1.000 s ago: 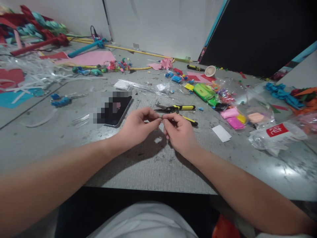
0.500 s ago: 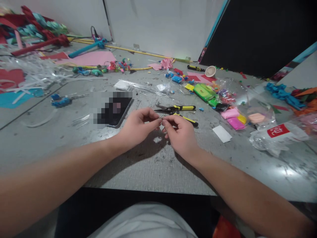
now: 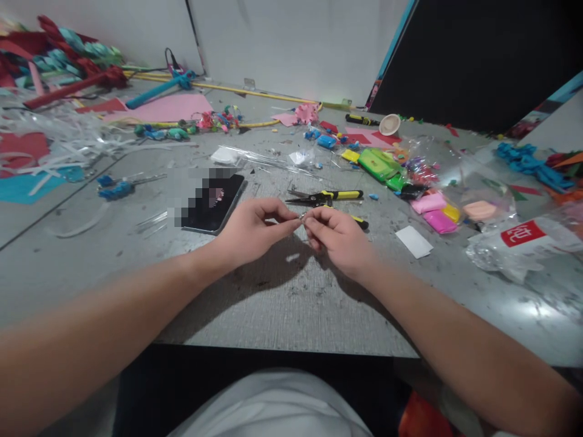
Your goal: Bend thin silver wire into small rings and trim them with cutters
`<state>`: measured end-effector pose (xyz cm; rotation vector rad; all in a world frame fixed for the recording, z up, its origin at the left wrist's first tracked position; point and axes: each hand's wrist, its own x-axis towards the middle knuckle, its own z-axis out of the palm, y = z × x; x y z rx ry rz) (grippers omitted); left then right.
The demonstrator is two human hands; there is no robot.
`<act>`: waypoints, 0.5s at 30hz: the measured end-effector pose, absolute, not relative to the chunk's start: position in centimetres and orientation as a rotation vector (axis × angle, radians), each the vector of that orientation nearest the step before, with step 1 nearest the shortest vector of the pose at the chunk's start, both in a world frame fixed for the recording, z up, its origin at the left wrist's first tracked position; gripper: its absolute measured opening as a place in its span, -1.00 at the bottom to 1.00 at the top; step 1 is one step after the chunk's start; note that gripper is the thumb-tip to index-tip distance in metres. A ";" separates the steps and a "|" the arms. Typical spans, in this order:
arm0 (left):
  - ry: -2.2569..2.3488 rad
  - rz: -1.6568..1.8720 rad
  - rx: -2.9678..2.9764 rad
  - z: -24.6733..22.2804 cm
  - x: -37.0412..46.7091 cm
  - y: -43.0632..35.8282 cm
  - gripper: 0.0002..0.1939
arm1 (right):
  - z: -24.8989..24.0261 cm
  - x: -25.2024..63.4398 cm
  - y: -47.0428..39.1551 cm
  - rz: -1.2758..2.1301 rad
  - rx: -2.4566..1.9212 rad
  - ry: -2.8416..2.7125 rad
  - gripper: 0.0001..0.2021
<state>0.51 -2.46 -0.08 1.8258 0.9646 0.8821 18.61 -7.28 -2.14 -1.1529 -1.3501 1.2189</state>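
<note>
My left hand (image 3: pixel 257 233) and my right hand (image 3: pixel 341 241) meet above the middle of the grey table (image 3: pixel 282 321), thumb and forefinger of each pinched together. Between the fingertips is a tiny shiny metal piece (image 3: pixel 302 216); it is too small and covered for me to tell its kind. Just beyond the hands lie yellow-and-black pliers (image 3: pixel 339 195) with the jaws pointing left, one handle partly hidden behind my right hand. A phone (image 3: pixel 214 206) with a dark, partly blurred-out screen rests left of my left hand.
To the right are a folded white paper (image 3: pixel 413 241), packs of coloured clay (image 3: pixel 437 212) and a clear plastic bottle (image 3: pixel 523 243). Thin clear sticks (image 3: pixel 268 161) and a blue clay piece (image 3: pixel 116 188) lie farther back. White strips (image 3: pixel 59 145) and pink paper (image 3: pixel 164 108) cover the far left.
The view has shifted slightly. Both hands stay pinched together at the small metal piece, and the right fingers are curled in a little more.
</note>
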 end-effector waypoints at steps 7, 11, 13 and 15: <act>0.951 0.903 1.799 -0.3 0.5 -2.4 -0.85 | -2.4 18.9 -7.3 1.021 -1.161 -1.447 -0.78; 0.978 0.867 1.656 -0.6 0.6 -2.3 -0.89 | -2.8 19.1 -7.3 0.603 -1.180 -1.676 -0.89; 0.992 0.844 1.560 -0.7 0.6 -2.4 -0.83 | -2.8 19.2 -7.3 0.505 -1.174 -1.765 -0.92; 0.982 0.821 1.493 -0.9 0.7 -2.4 -0.77 | -2.6 19.3 -7.3 0.432 -1.150 -1.828 -0.92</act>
